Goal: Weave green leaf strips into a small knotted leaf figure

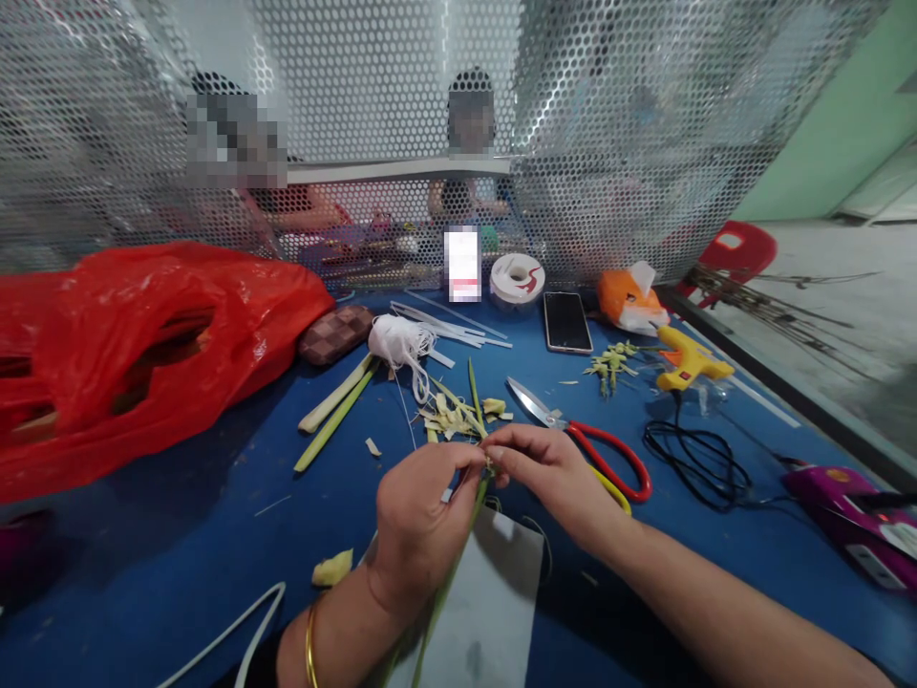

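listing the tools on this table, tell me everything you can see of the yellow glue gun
The yellow glue gun looks like smooth plastic, with a small red spot on its body and an orange part near the upper left. It lies on the blue table, beside green sprigs and nearer the viewer than an orange tissue pack. A black cord runs from it towards loose coils. Neither hand touches it. Whether it is hot cannot be told.

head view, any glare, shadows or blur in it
Glints streak the perforated panel in the head view; in the head view, the lit display is mostly washed white; also in the head view, shadow darkens part of the pale sheet near the right hand, and the left-edge purple shape looks dark and soft.
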The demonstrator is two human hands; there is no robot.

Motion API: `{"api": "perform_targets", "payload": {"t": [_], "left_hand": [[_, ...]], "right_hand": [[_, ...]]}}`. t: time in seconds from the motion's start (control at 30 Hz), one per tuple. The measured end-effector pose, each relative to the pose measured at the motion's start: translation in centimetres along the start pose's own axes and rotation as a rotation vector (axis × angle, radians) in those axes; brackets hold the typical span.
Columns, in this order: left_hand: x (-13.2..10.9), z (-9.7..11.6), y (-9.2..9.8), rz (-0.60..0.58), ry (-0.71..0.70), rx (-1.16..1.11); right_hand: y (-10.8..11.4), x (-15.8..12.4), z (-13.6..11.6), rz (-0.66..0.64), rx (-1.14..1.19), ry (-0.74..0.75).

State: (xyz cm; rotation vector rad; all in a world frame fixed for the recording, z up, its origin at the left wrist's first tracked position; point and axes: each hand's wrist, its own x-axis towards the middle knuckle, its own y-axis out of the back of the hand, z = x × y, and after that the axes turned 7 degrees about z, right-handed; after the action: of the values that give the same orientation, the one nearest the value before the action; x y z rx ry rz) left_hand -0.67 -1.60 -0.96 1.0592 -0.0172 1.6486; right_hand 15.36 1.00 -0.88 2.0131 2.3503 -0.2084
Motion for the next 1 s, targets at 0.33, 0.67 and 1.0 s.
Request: {"api": "perform_targets", "payload": {"t": [0.33,0.67,1.0], "left_hand": [[-0.29,-0.35,-0.06,0.022,-0.020,0.015],[-0.28,-0.38,-0.06,0.010,-0.004,-0.028],[-0.08,-0.14,-0.05,0.053,-0.208,-0.040]], "right_hand": [[0.72,0.19,0.61,-0.052,-0.211,0.084],[0.32,0.16,0.74,-0.012,-0.132,0.051],[-0.01,0.29,0.24,0.069,0.177,-0.111]]}}
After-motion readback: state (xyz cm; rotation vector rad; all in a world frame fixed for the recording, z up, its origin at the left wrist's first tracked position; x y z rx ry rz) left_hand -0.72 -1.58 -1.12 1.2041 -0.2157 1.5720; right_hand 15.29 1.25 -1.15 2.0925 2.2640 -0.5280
